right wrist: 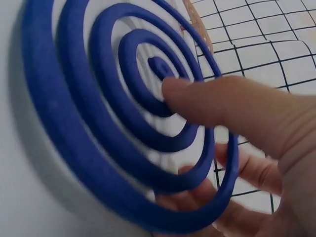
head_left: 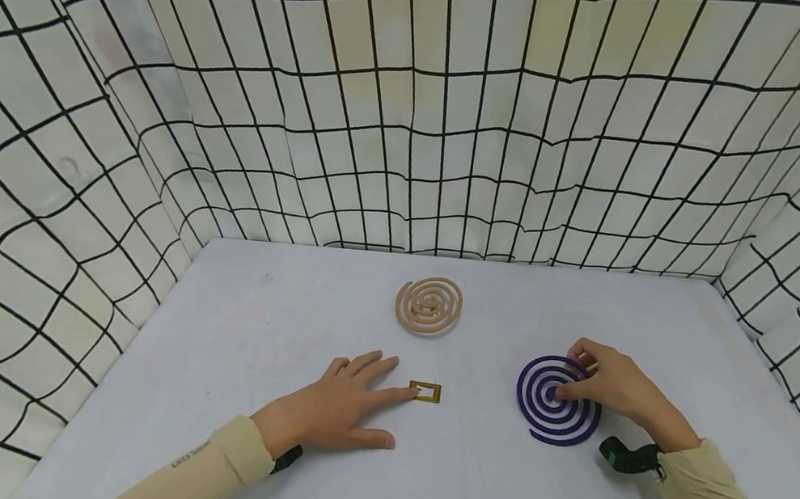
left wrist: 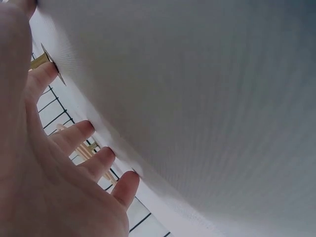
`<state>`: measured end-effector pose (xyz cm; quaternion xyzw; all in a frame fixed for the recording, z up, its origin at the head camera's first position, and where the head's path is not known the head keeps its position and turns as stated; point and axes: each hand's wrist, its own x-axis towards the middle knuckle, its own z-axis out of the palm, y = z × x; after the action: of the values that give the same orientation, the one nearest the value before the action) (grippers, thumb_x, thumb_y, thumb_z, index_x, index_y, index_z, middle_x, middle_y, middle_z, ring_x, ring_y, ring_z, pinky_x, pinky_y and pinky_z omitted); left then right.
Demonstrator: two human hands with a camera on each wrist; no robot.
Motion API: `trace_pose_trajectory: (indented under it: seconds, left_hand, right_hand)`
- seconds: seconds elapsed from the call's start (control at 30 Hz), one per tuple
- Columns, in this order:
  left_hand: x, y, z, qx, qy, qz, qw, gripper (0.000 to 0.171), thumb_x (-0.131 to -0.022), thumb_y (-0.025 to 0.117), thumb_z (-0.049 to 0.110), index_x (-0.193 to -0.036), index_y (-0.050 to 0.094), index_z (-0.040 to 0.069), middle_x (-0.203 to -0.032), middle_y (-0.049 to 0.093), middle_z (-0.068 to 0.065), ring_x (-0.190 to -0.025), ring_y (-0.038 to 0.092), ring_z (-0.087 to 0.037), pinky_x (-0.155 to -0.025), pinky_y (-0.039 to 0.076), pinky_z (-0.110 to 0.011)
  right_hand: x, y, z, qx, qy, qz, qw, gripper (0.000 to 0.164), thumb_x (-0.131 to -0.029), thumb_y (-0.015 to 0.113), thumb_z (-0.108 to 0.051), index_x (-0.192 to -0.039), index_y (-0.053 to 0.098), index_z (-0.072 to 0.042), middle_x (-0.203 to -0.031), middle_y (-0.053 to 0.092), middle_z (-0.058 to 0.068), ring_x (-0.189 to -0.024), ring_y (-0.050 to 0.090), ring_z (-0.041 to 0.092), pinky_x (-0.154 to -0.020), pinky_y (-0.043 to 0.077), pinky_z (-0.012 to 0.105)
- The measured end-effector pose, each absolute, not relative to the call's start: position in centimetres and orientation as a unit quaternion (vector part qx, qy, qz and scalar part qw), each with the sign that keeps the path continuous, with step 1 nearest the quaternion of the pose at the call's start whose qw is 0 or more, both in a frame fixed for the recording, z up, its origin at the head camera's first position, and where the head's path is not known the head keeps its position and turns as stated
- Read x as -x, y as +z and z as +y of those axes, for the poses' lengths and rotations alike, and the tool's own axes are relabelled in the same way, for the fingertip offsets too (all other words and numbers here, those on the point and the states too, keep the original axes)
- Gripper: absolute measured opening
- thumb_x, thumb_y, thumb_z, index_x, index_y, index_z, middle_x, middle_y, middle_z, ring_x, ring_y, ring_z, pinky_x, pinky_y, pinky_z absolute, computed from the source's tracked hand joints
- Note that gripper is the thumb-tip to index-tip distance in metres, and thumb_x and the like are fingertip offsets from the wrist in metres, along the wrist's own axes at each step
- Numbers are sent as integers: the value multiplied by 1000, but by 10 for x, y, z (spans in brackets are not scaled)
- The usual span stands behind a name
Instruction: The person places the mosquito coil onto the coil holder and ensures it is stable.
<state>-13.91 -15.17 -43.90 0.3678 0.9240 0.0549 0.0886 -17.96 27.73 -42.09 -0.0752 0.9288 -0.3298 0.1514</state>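
Head view: the blue coil (head_left: 551,394), a flat round spiral with open gaps between its turns, is at the right of the worktop (head_left: 463,484). Right hand (head_left: 613,382): grip pinching the coil, thumb near its centre. Left hand (head_left: 333,410): grip spread, index fingertip touching the gold-coloured frame (head_left: 437,394), small and rectangular.

On my head feed I can read one piece of lettering (head_left: 191,454), small dark print on the beige left sleeve (head_left: 201,472), at the lower left of the frame. It runs along the forearm, climbing rightward toward the cuff (head_left: 243,446). I make out "Lets"; the next word seems to start with S, but its remaining letters are too small for me.
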Motion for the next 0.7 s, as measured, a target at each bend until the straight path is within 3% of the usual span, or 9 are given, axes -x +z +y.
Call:
trace_pose_trajectory:
  seconds: [0.27,0.7]
  left_hand:
    - [139,-439,-151,-369,59,923,90,67,-96,54,71,-156,39,46,-168,33,-14,-156,31,-42,-111,35,-65]
    - [139,-438,-151,-366,61,924,95,66,-96,54,71,-156,39,46,-169,33,-14,-157,30,-42,-112,35,-64]
  right_hand:
    - [181,-426,282,79,-400,894,185,55,-84,86,-30,-121,52,-8,-106,73,15,-83,67,21,-75,50,35]
    - [180,-432,283,85,-459,858,214,56,-90,80,-26,-128,44,-6,-101,73,14,-84,70,23,-74,55,32]
